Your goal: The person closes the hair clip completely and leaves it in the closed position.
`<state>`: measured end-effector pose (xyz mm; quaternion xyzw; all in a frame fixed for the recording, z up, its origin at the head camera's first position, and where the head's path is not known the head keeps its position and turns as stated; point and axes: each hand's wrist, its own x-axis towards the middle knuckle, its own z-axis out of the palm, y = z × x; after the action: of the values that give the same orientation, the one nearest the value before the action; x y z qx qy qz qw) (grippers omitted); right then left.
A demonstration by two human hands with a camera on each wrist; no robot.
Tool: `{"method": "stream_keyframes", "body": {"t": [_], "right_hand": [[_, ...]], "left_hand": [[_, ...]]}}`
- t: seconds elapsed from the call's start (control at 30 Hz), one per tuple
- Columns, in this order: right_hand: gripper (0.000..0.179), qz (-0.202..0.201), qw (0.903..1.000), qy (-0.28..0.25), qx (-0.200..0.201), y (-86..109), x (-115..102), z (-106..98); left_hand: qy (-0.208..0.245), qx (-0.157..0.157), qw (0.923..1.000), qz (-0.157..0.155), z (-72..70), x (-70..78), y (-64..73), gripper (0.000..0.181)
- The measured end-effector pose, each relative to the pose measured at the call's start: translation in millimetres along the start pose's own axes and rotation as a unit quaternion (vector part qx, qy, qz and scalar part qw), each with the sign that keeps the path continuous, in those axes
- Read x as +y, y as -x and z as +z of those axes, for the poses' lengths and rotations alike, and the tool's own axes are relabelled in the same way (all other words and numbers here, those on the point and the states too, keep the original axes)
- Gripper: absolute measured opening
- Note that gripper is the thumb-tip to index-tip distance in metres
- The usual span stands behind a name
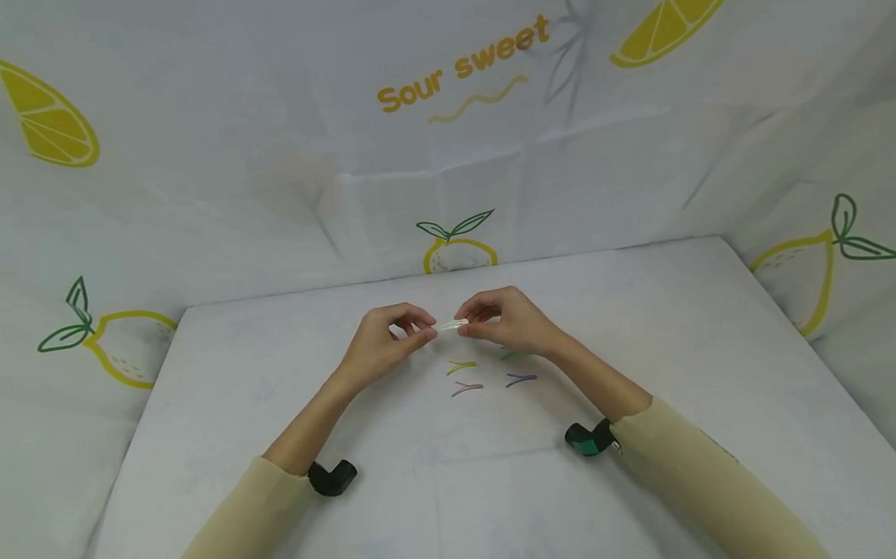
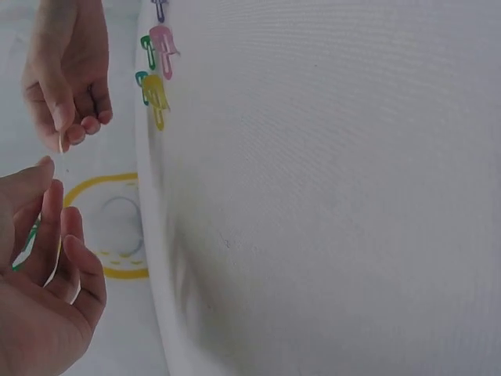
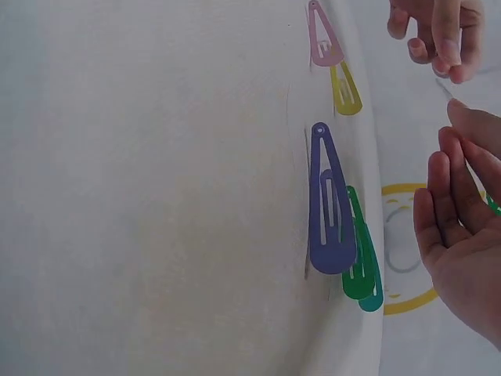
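Between both hands, raised over the table, is a small white snap hair clip (image 1: 452,324). My left hand (image 1: 381,342) pinches its left end between thumb and fingertips. On the other end, my right hand (image 1: 511,320) grips it with thumb and index finger. Both wrist views show this clip edge-on, as a thin sliver. Below the hands lie a yellow hair clip (image 1: 463,366), a pink hair clip (image 1: 468,388), a purple hair clip (image 1: 522,380) and a green hair clip (image 3: 358,274). A teal hair clip (image 3: 373,298) is partly hidden behind the green one.
A white cloth covers the table (image 1: 442,496), and a white curtain printed with lemons (image 1: 262,154) rises behind it and at both sides. Black wrist devices (image 1: 333,478) sit at the sleeve cuffs, close over the tabletop.
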<state>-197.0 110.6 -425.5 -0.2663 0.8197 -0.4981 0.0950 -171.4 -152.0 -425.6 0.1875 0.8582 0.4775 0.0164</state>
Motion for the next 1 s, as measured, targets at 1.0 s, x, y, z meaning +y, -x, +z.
{"method": "stream_keyframes", "body": {"t": [1.0], "right_hand": [[0.013,0.065,0.9918,0.094,-0.057,-19.4,13,1]], "left_hand": [[-0.002,-0.015,0.9999,-0.002,5.1,-0.4,2.9,0.018]]}}
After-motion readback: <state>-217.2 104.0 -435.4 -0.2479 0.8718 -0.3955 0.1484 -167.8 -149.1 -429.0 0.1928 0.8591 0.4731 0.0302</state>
